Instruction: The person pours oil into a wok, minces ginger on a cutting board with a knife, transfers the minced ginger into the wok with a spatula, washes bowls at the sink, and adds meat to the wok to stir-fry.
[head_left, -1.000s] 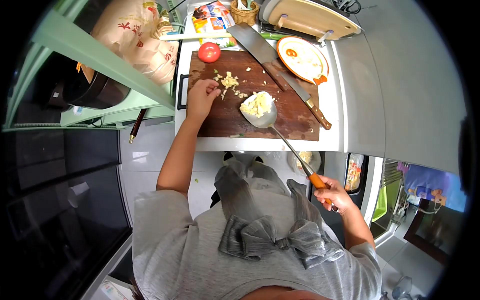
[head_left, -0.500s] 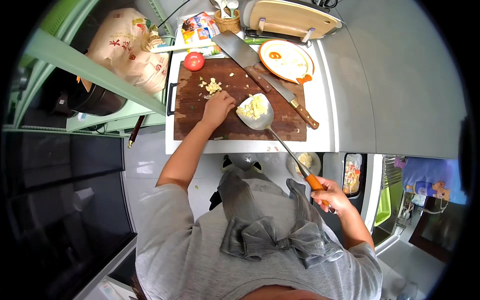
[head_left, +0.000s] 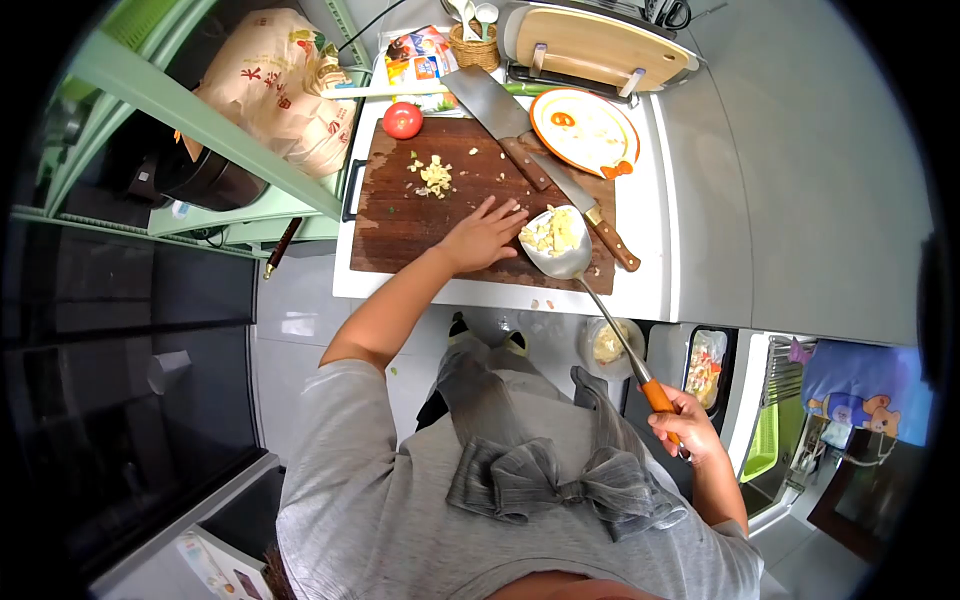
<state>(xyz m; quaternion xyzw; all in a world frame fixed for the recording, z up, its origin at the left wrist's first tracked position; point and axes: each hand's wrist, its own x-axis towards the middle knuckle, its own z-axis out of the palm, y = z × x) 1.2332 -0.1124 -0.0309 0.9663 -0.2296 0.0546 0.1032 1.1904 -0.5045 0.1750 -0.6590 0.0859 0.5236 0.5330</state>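
My right hand (head_left: 688,425) is wrapped round the orange handle of a metal wok spatula (head_left: 600,300). Its broad blade, low over the cutting board's right side, carries a heap of chopped pale-yellow pieces (head_left: 553,232) that look like garlic. My left hand (head_left: 482,237) lies over the wooden cutting board (head_left: 400,235), palm down with fingers spread, fingertips close to the blade's left edge; nothing is in it. Farther back on the board sits a smaller pile of chopped bits (head_left: 433,177). A cleaver (head_left: 490,105) and a wooden-handled knife (head_left: 600,220) lie to the right.
Beside the board's far edge are a tomato (head_left: 403,120), a long green onion (head_left: 400,90) and an orange-rimmed plate (head_left: 590,125). Below the counter's front edge stand a bowl of pale food (head_left: 610,345) and a packed tray (head_left: 705,365). Green shelving (head_left: 240,150) borders the left.
The spatula with its heap has shifted right and slightly toward me. My left hand has moved right, its fingers going from curled to spread. The view has shifted a little.
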